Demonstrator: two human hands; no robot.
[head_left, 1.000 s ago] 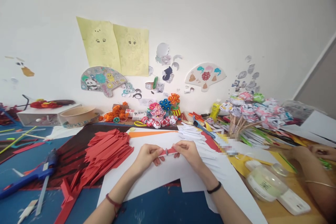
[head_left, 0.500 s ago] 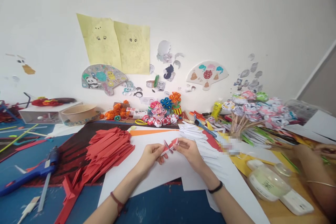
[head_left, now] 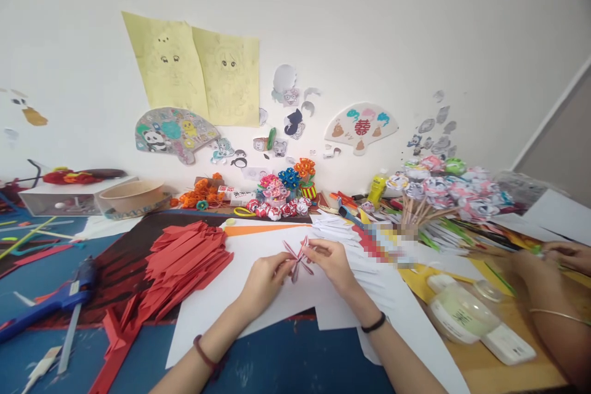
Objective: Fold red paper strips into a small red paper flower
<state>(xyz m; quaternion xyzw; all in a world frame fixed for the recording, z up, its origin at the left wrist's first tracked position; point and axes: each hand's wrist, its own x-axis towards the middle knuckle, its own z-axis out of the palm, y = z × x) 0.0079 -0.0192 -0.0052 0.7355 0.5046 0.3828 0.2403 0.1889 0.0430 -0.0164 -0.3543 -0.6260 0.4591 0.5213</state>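
Between my two hands is a small piece of folded red-and-white paper, held above a white sheet. Its narrow folded points spread out like a star. My left hand pinches it from the left between thumb and fingers. From the right, my right hand grips the edge with its fingertips. The white paper sheet lies flat below. Left of my hands sits a pile of red paper strips; beyond my right hand are white paper strips.
A blue glue gun lies at the left. Paper flowers on sticks stand at the back right. A clear jar and a white case sit on the right. Another person's arm reaches in there.
The folded paper has turned between my fingers, and its points now fan outward. My hands stay close together. The view has shifted slightly, and the other person's hands have moved.
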